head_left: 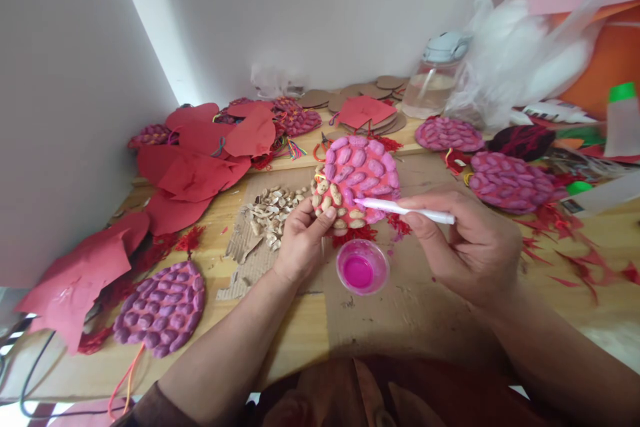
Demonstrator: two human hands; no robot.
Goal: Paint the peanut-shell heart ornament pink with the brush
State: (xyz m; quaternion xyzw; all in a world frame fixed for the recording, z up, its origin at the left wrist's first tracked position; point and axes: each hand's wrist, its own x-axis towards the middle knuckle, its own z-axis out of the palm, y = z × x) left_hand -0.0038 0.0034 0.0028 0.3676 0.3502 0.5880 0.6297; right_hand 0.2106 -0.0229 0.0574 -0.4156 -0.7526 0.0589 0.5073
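My left hand (303,240) grips the lower left edge of a peanut-shell-covered disc (357,177), thumb on its front. Most of the shells on it are pink; several at the lower left are bare tan. A white-handled paintbrush (410,207) is pinched in my right hand (463,240), its tip touching a shell near the disc's lower middle. Just below the disc stands a small clear cup (385,273) of magenta paint. Red tassels hang behind the disc.
Loose peanut shells (275,213) lie on cardboard (400,320) at left. Purple shell-covered discs (163,310) rest on both sides. Red paper pieces (200,153) pile up at left. A lidded jar (430,87) and plastic bags (530,47) stand at back right; red scraps (585,267) lie at right.
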